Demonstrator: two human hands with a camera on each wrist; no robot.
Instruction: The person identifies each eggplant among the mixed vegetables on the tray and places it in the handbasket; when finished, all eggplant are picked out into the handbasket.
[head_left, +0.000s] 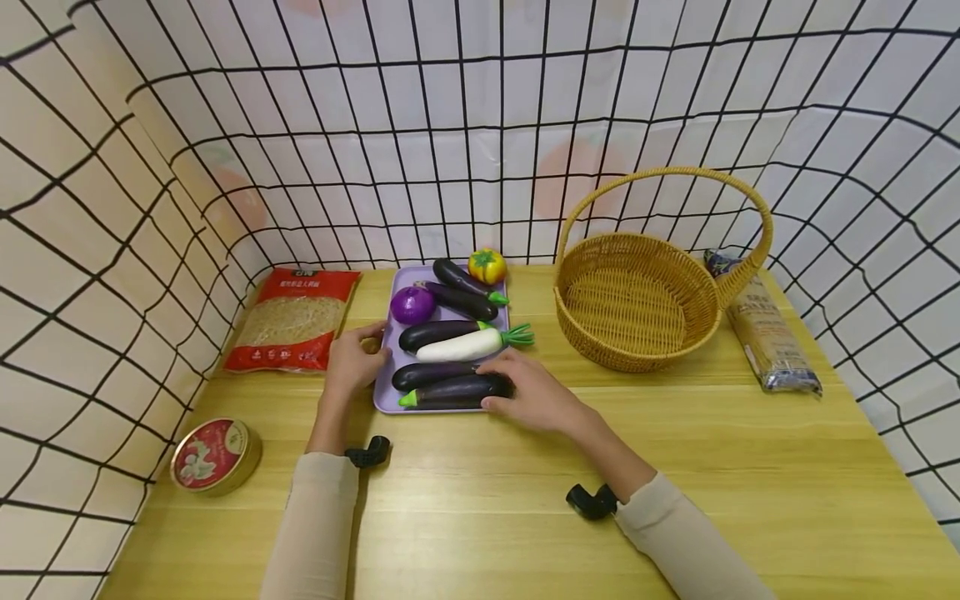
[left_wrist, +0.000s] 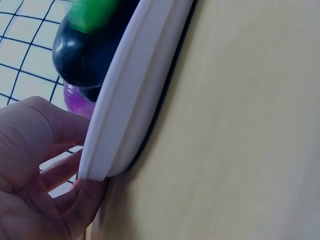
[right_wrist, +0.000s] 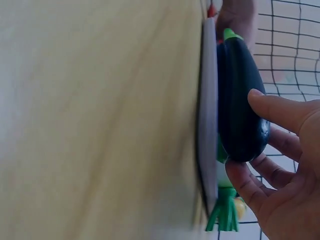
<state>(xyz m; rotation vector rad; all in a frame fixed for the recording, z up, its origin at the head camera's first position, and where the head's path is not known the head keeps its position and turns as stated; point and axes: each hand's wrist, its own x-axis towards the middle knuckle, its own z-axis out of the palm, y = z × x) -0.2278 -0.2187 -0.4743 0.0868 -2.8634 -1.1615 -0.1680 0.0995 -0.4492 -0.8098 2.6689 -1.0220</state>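
A lilac tray (head_left: pixel 382 398) lies on the table with several dark eggplants, a white radish (head_left: pixel 459 346), a purple onion (head_left: pixel 412 306) and a yellow-red pepper (head_left: pixel 487 266). At its left side my left hand (head_left: pixel 356 360) grips the rim, thumb by the top edge and fingers reaching the underside in the left wrist view. My right hand (head_left: pixel 536 392) holds the blunt end of the nearest eggplant (right_wrist: pixel 242 100), thumb on one side and fingers around the other. That eggplant's green cap (head_left: pixel 408 400) points left, beside a second eggplant (head_left: pixel 427 376).
Right of the tray stands a wicker basket (head_left: pixel 564 321) with a tall handle, and behind it a long pasta packet (head_left: pixel 772 337). To the left lie a red pasta bag (head_left: pixel 292 321) and a round red-lidded tin (head_left: pixel 216 456). A grid-patterned cloth (head_left: pixel 420 100) surrounds the table.
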